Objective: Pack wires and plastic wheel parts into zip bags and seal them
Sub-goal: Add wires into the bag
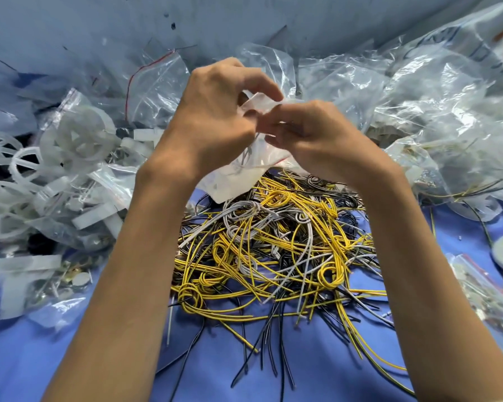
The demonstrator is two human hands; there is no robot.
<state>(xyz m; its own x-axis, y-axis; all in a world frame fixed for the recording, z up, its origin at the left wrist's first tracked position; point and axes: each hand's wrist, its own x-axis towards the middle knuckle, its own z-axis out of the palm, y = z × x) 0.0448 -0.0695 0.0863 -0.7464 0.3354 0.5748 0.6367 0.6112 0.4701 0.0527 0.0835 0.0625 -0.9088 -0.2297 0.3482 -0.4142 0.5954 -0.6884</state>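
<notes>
- The left hand (215, 117) and right hand (311, 134) are raised together above the middle of the blue-covered tabletop (317, 372). The fingers of both hands are curled and pinch the upper film of a small clear plastic zip bag with a red seal strip (233, 178).
- The zip bag hangs from the hands, and its lower corner reaches down to the wire pile. It cannot be determined whether its mouth is open, or what it contains.
- Bag handling: judged very light, limp and slippery. Grip each wall of the mouth separately, just beside the seal strip. Film pinched lower down is likely to crumple and close the opening.
- The loose yellow, white and black insulated wires (273, 250) lie in a tangled pile in the middle of the tabletop, spreading toward its near edge.
- Wire handling: judged light and springy, and prone to snagging. Take hold at a coiled loop, not at a free end, and draw slowly so neighbouring wires drop off.
- The translucent white plastic wheel parts (79, 137) lie heaped along the left edge, some inside bags. They appear rigid and light, so grip them by the rim or a spoke.
- Crumpled clear plastic bags (418, 105) are piled along the far edge and in the far right corner.
</notes>
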